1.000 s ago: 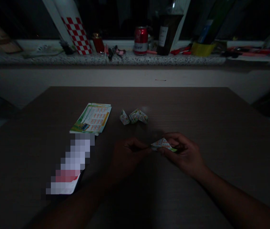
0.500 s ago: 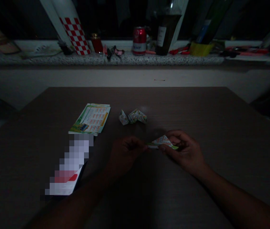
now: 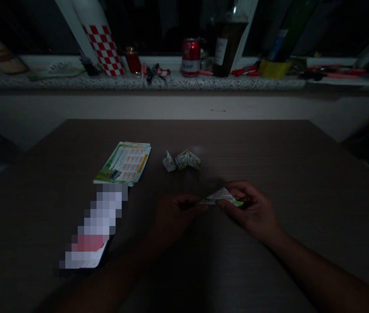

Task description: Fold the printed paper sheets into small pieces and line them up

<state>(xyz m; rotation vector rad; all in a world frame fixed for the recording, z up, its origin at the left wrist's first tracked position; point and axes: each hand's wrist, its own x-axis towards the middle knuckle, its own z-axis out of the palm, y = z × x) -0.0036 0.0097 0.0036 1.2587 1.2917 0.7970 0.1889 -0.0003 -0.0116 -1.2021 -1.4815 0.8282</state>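
A small folded paper (image 3: 222,195), triangular on top with printed calendar figures and a green lower edge, is held between both hands over the table. My right hand (image 3: 252,208) pinches its right part, thumb in front and fingers behind. At the paper's left end, my left hand (image 3: 179,216) grips with thumb and fingertips; dim light blurs the exact contact. Beyond the hands lie folded paper pieces: a single one (image 3: 169,161) and a joined-looking pair (image 3: 187,160).
To the left is a stack of printed calendar sheets (image 3: 125,163), with a partly pixelated, phone-like flat object (image 3: 91,261) nearer me. A stone windowsill (image 3: 171,82) behind the table (image 3: 269,148) bears a red can (image 3: 191,57), a checkered bottle (image 3: 105,50) and other bottles.
My left thumb has slid right along the paper's lower edge, and the left fingers now cover more of its left end. The right hand has barely moved.
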